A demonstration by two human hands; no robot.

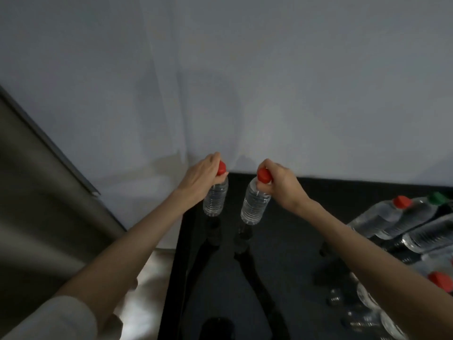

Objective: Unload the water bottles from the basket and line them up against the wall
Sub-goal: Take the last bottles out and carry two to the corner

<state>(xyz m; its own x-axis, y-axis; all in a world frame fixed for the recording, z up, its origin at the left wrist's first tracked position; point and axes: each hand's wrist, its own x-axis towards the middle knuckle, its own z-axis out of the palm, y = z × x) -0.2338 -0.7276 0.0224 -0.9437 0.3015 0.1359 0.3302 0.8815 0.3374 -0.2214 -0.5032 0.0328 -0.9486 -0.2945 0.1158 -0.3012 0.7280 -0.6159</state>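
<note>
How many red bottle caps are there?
4 red caps: one gripped by the left hand, one by the right hand, one on a lying bottle far right, one at the lower right edge. More may be hidden.

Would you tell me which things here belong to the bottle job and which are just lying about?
Job: left hand, right hand, left bottle, right bottle, lying bottles, wall, table.
Lying about: grey panel.
</note>
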